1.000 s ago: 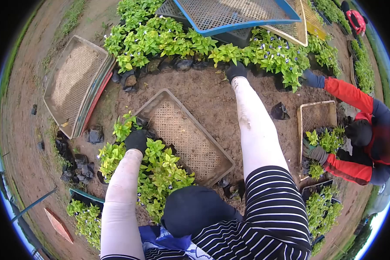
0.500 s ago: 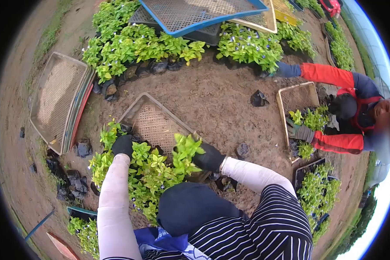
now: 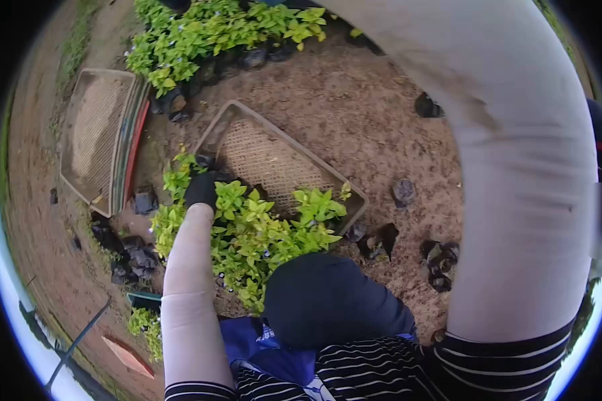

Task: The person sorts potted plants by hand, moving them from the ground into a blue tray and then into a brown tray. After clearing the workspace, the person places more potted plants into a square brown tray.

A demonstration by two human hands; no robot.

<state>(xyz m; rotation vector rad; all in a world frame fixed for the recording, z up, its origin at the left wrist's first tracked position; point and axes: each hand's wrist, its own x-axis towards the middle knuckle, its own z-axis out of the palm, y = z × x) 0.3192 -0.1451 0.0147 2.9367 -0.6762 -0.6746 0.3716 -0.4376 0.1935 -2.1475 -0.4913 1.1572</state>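
My left hand (image 3: pixel 201 189), in a black glove, is among leafy seedlings (image 3: pixel 254 220) at the left end of a brown mesh tray (image 3: pixel 274 160). A dark pot (image 3: pixel 206 162) sits just beyond its fingertips; the fingers do not show clearly enough to tell their grip. The seedlings have yellow-green leaves and fill the near side of the tray. The tray's far side shows bare mesh. My right arm (image 3: pixel 522 174), in a pale sleeve with a brown smear, is raised across the right of the view. Its hand is beyond the top edge.
Stacked trays (image 3: pixel 100 140) stand on the left, with dark pots (image 3: pixel 137 257) nearer me. More seedlings (image 3: pixel 207 33) line the far side. Loose black pots (image 3: pixel 440 260) lie on the bare soil right of the tray. My dark-clothed knee (image 3: pixel 334 301) is close to the seedlings.
My right hand has let go of the seedling at the tray's right end and left the view upward. My left hand stays among the plants. The raised arm now hides most of the co-worker.
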